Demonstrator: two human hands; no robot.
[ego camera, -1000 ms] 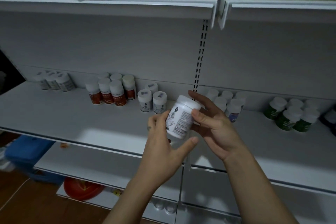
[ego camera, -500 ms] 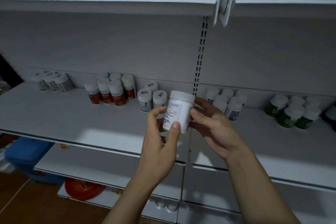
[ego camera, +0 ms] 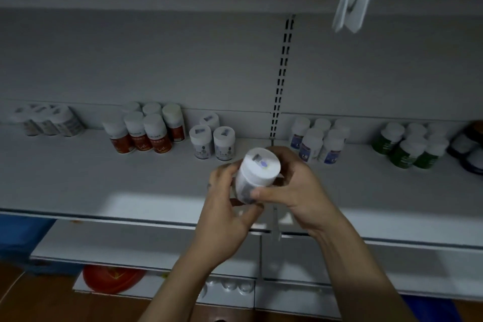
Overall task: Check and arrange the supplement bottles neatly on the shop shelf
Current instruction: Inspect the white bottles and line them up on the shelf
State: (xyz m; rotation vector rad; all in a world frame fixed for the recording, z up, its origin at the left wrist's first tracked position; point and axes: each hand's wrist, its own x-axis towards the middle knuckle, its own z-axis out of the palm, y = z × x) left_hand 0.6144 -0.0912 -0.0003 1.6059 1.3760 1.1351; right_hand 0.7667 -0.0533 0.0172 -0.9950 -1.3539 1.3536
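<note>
I hold the white plastic supplement bottle with its white cap [ego camera: 257, 172] in both hands, off the shelf and out in front of it, tilted so the cap top faces me. My left hand [ego camera: 224, 212] wraps the lower body with its fingers curled round it. My right hand [ego camera: 298, 191] pinches it higher up, with the thumb across the label side and the fingers behind the cap.

I judge this to be the checking step. The label is mostly turned away from me, so I should roll the bottle between my thumbs rather than loosen either grip. I should also work above the white metal shelf [ego camera: 104, 180], so that a slip lands on it.

The bottle's likely home is with the three matching white-capped bottles [ego camera: 211, 138] at eleven o'clock from it. The bare patch just beside them, at twelve o'clock, looks fitting. To set it down, I should go in upright with the label forward. I should steer wide of the blue-labelled bottles [ego camera: 318, 144] at two o'clock, so nothing topples.
</note>
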